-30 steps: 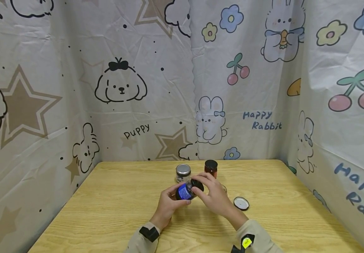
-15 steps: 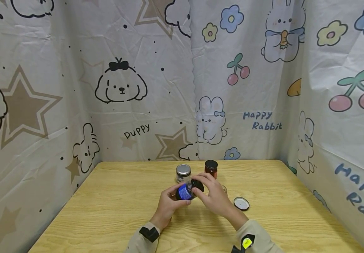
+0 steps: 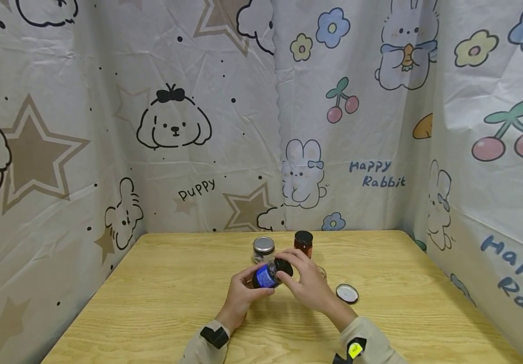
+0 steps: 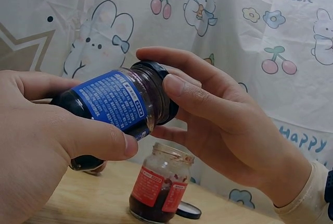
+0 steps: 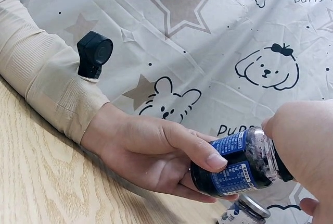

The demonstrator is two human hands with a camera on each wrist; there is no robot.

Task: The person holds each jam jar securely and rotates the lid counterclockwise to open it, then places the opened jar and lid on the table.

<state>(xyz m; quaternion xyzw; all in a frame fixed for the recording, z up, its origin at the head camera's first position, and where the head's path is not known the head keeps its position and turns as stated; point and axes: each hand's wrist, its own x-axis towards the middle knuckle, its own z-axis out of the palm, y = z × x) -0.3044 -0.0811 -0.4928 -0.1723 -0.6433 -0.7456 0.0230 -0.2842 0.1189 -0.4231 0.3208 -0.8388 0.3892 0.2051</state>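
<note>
A glass jam jar (image 4: 115, 100) with a blue label and dark contents is held tilted above the table. My left hand (image 3: 238, 293) grips its lower body, thumb along the label. At the other end, my right hand (image 3: 308, 283) holds the black lid (image 4: 157, 86) between thumb and fingers, and the lid sits on the jar's mouth. Below, in the left wrist view, stands an open jar (image 4: 156, 185) with a red label and dark red residue. Its mouth has no lid on it. In the head view my right hand mostly hides that jar.
A loose lid (image 3: 347, 293) lies inside-up on the table (image 3: 152, 303), right of my right hand. Behind my hands stand a silver-lidded jar (image 3: 263, 248) and a black-lidded jar (image 3: 303, 242) with reddish contents. Printed curtains (image 3: 175, 202) border the table at the back and sides.
</note>
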